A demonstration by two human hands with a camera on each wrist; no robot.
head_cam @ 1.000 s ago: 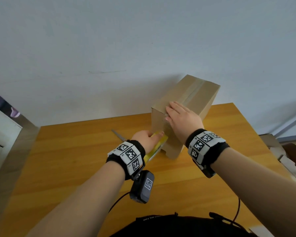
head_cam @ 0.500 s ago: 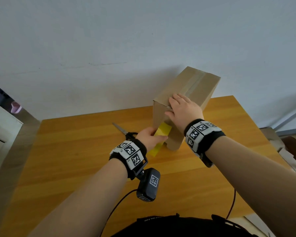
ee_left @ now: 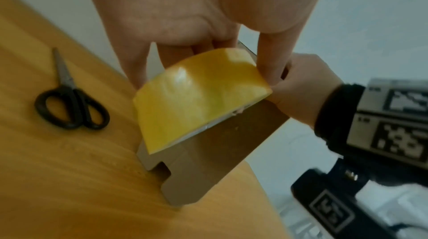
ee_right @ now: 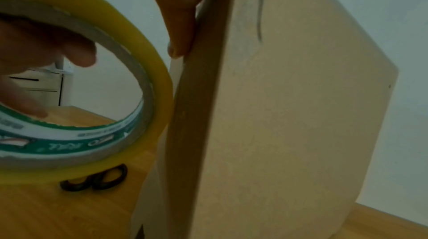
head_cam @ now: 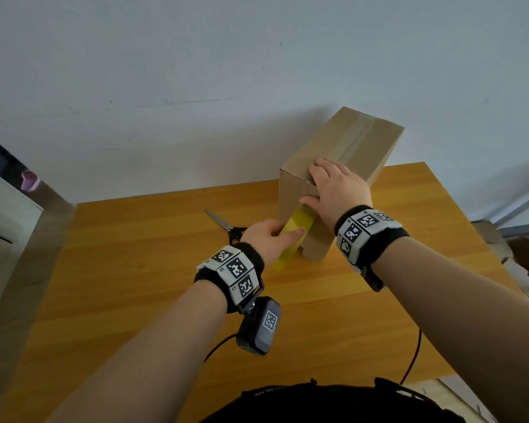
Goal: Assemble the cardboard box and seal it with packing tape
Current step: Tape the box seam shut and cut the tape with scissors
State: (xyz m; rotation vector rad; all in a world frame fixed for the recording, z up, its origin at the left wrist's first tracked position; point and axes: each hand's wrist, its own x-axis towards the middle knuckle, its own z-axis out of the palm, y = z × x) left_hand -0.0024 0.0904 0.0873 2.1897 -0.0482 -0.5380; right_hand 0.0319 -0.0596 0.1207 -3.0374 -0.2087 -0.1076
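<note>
Box (head_cam: 342, 141) under right hand (head_cam: 338, 190)

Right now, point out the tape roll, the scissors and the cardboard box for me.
tape roll (ee_left: 199, 96), left wrist view, yellow outer band.
scissors (ee_left: 69, 109), left wrist view, black handles.
cardboard box (head_cam: 342, 138), head view, taped top face.

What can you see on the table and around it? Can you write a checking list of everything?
Surface: orange wooden table, box standing on it.
Job's things: brown cardboard box, upright, tape strip along its top; yellow packing tape roll against its near face.
Clutter: black-handled scissors lying flat left of the box.
Grips: left hand holds the roll; right hand rests over the box's top near edge.
Cables: black one below the left wrist camera; dark red one under the right arm.
Surroundings: pale wall; white cabinet on the left.
</note>
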